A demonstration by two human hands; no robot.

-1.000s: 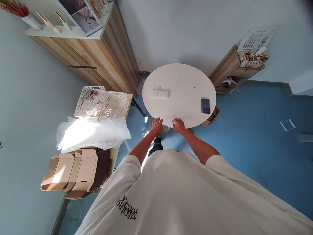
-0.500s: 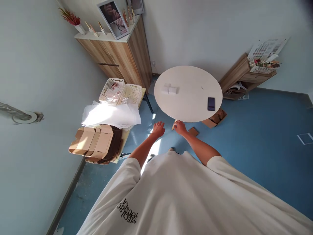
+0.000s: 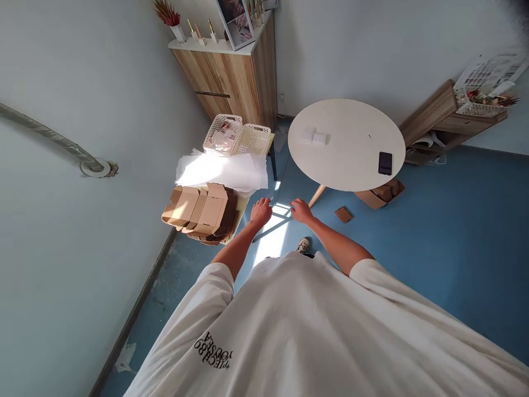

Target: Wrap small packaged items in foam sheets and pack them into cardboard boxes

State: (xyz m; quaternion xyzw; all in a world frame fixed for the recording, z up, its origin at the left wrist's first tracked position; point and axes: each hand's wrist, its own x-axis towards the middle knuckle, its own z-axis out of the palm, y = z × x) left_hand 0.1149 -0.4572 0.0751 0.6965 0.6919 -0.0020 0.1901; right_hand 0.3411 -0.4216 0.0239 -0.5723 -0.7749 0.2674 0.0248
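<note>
My left hand (image 3: pixel 261 213) hovers over the floor just right of the cardboard stack, its fingers loosely bent and nothing seen in it. Nearest to it is the stack of flattened brown cardboard boxes (image 3: pixel 211 212) on the side table. My right hand (image 3: pixel 301 211) is also in the air, fingers loosely apart and without anything visible in them. It is close to the wooden leg (image 3: pixel 317 196) of the round white table (image 3: pixel 347 165), apart from the tabletop. White sheets (image 3: pixel 231 171) lie behind the boxes.
Two white baskets (image 3: pixel 252 139) stand at the back of the side table. A dark phone or tablet (image 3: pixel 385 163) and small white items (image 3: pixel 319 138) rest on the round table. Beneath it is a cardboard box (image 3: pixel 379 196); a brown piece (image 3: pixel 344 214) lies on the floor. Behind stands a wooden cabinet (image 3: pixel 231 77).
My view has turned left, so the furniture appears further right. More of my shoe shows. Both hands stay in front of me, lifted and without anything visible in them.
</note>
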